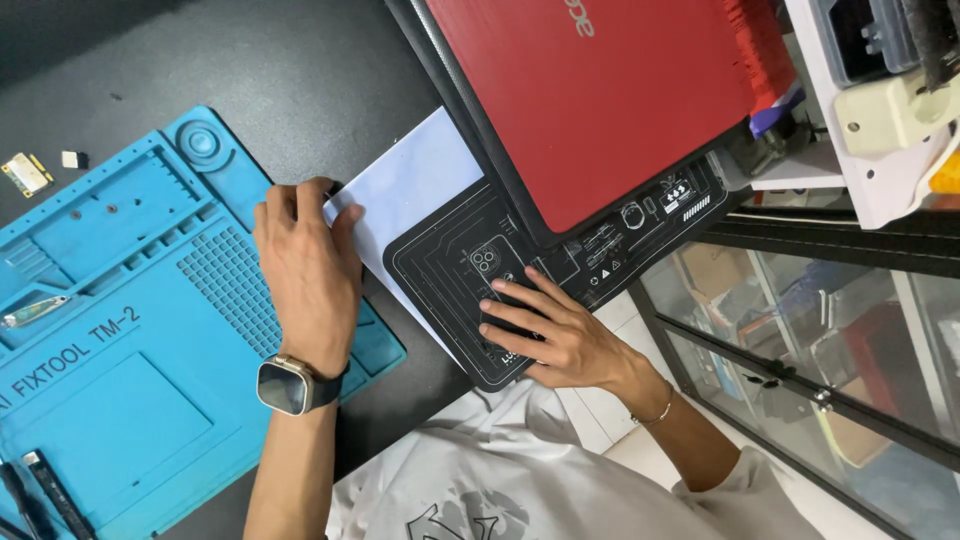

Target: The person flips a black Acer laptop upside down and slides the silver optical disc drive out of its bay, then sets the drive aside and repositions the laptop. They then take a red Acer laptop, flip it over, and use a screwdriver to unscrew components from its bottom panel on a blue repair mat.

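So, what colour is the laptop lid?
Red: the laptop lid shows best in the head view.

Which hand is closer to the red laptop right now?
Right. The right hand lies on the black mat just below the red laptop; the left hand is farther off at the white sheet's edge.
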